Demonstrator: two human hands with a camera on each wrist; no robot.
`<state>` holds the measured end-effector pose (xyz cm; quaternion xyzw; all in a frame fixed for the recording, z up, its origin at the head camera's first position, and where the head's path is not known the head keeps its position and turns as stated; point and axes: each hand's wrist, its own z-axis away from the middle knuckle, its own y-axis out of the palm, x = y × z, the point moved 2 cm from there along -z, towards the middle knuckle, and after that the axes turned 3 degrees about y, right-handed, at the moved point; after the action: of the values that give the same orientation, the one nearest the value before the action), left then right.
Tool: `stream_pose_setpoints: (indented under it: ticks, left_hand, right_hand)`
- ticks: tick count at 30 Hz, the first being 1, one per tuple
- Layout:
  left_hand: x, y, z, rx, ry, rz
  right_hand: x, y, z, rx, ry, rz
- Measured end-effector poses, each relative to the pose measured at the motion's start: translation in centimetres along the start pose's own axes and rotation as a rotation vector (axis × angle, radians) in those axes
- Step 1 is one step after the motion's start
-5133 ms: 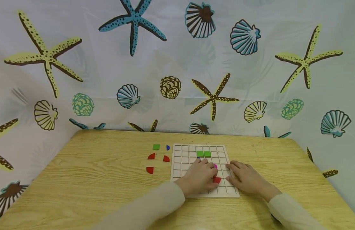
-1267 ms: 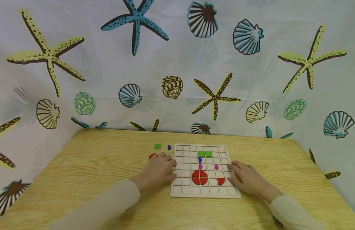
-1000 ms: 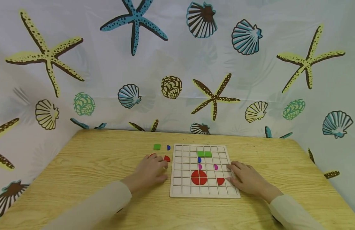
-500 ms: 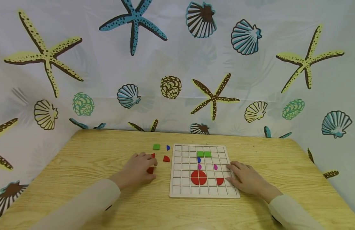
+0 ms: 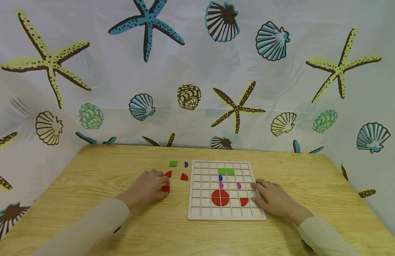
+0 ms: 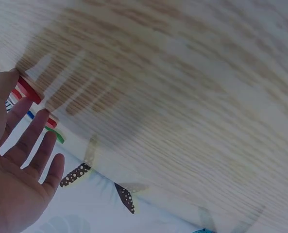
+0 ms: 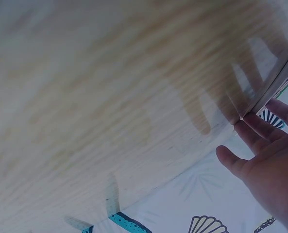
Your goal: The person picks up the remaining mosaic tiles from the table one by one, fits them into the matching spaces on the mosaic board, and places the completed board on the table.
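In the head view my left hand [image 5: 146, 188] is at the left of the loose pieces. Its thumb and index finger pinch a red quarter-circle piece [image 5: 166, 189], with the thumb right at one end of the red piece [image 6: 29, 90] in the left wrist view. The other fingers of the left hand [image 6: 25, 170] stay spread. My right hand [image 5: 279, 199] rests at the right edge of the white gridded board [image 5: 195, 213], fingers relaxed and fingertips on the rim. The right hand's fingers [image 7: 255, 133] lie extended in the right wrist view.
Beside the board lie a green rectangle [image 5: 173, 163], a blue half-circle [image 5: 186, 164] and two red quarter-circles [image 5: 184, 176]. The board bears green rectangles [image 5: 226, 171], a blue piece [image 5: 220, 177], magenta pieces [image 5: 239, 185], a red circle [image 5: 220, 197] and a red quarter [image 5: 244, 201]. A patterned cloth [image 5: 172, 121] surrounds the table.
My left hand has moved left from over the board to the loose pieces, its fingers coming round the lower red quarter-circle. The right hand has stayed at the board's edge.
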<state>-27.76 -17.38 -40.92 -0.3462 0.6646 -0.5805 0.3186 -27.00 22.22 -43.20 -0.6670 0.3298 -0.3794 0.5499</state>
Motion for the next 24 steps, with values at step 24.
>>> stream_pose_setpoints:
  ticks: [24]
  left_hand:
    - [0.56, 0.40, 0.12, -0.055, 0.055, 0.020]
  right_hand:
    - [-0.14, 0.19, -0.11, -0.022, -0.027, 0.021]
